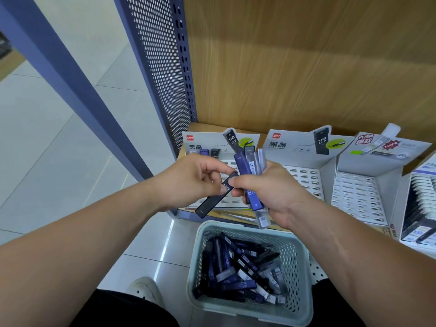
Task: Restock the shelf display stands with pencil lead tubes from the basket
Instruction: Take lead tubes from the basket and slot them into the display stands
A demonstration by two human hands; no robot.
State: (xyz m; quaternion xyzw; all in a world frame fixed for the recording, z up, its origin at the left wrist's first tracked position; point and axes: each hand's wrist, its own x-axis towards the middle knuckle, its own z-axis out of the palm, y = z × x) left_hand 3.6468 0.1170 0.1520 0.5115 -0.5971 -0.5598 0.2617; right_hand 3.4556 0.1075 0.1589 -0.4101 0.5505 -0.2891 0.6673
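Over the basket (296, 263), the left hand (191, 180) is pinching a black lead tube (210, 205), seemingly light, stiff and slick, near its upper end while the right hand (273, 192) is gripping a bundle (250, 164).

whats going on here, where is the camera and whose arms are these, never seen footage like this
There is no machine here: these are a person's two bare arms. The single picture comes from a wide-angle camera worn on the head, looking forward and down. The left hand pinches one flat black plastic lead tube. The right hand grips a bunch of blue and clear tubes. Below them, a pale green perforated plastic basket holds many more loose tubes. On the wooden-backed shelf stand white cardboard display stands with slotted trays; the slots nearest the hands look mostly empty.
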